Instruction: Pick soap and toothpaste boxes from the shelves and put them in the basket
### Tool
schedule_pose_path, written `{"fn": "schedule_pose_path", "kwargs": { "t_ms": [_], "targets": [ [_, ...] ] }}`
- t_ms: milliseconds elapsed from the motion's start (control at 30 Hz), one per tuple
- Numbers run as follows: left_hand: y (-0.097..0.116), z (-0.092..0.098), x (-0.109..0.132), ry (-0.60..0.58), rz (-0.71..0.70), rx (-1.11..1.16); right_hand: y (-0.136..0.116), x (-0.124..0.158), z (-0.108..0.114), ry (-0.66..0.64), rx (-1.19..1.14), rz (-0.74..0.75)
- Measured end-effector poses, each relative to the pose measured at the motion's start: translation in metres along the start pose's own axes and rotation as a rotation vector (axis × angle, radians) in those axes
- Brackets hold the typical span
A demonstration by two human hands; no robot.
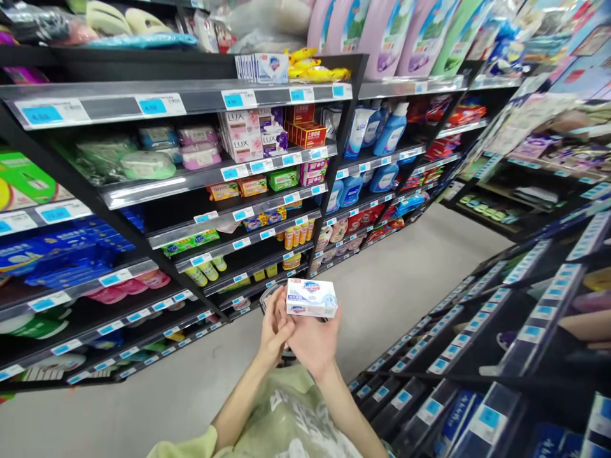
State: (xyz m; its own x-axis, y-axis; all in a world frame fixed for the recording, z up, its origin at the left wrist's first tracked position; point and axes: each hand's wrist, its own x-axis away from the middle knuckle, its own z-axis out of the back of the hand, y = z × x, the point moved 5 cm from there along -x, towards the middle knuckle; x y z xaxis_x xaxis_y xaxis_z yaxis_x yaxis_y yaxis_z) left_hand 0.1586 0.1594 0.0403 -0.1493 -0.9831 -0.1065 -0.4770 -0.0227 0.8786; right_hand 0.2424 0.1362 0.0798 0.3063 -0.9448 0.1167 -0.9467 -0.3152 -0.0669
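Note:
A white and blue box of soap (312, 298) is held in front of my body at the centre of the head view, its printed face turned up. My right hand (315, 340) supports it from below, with the fingers mostly hidden under the box. At the box's left end, my left hand (275, 327) has its fingers bent against the edge and its thumb near my right palm. Part of a dark object (268, 294) shows behind my hands; its kind cannot be made out.
Black shelves ahead carry matching soap boxes (270, 68), LUX soap boxes (244, 137), blue bottles (392, 130) and large purple detergent bottles (386, 38). Another shelf unit (443, 375) with price tags runs close along my right. Grey floor (396, 280) stretches between them.

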Motion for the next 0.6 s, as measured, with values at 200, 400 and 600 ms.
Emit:
{"fn": "schedule_pose_path", "kwargs": {
  "t_ms": [200,400,600],
  "targets": [
    [0.008,0.008,-0.002,0.096,-0.038,-0.024,0.01,-0.002,0.004,0.048,0.061,0.004],
    [0.002,0.02,0.004,0.219,-0.043,-0.06,0.017,-0.003,0.007,0.087,0.109,-0.038],
    [0.002,0.023,0.008,0.245,-0.021,-0.052,0.021,-0.004,0.007,0.109,0.079,-0.049]
  ]
}}
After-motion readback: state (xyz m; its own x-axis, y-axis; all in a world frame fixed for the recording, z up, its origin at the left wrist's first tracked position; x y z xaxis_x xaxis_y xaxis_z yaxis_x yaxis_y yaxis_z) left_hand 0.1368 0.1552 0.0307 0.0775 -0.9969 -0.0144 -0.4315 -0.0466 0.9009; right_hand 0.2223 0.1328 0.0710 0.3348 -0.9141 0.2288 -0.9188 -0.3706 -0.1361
